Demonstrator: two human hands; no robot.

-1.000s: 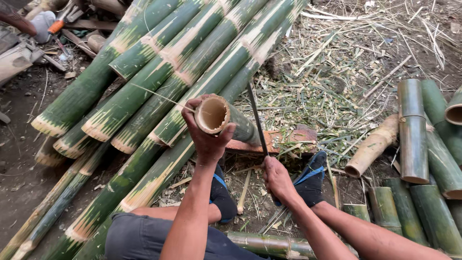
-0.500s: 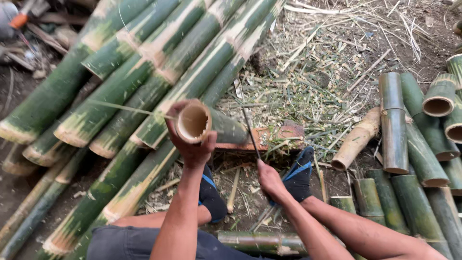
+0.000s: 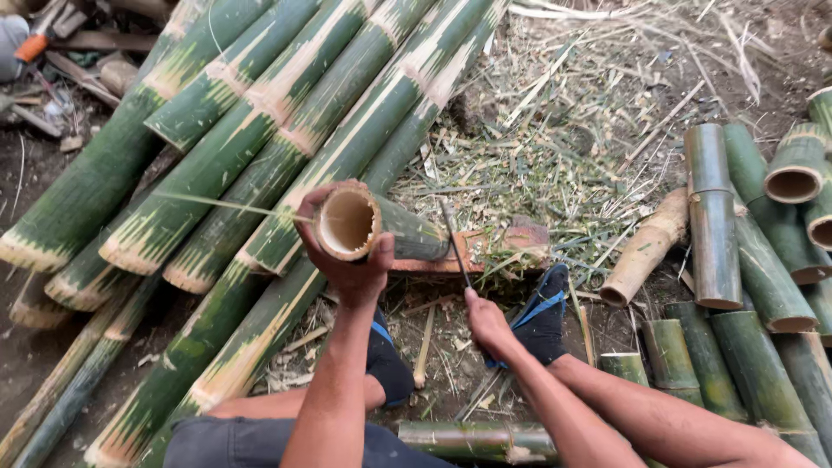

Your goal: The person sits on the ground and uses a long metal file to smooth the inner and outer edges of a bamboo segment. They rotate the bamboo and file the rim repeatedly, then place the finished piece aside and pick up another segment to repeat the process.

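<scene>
Gripping a short bamboo tube at its open end, left hand props it on a wood block; right hand is closed round a thin blade beside it. Best kept steady, fingers clear

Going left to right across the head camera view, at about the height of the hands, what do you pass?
Long green bamboo poles → left hand gripping a short hollow bamboo section → right hand holding a thin blade → pale bamboo piece → cut green bamboo sections.
</scene>
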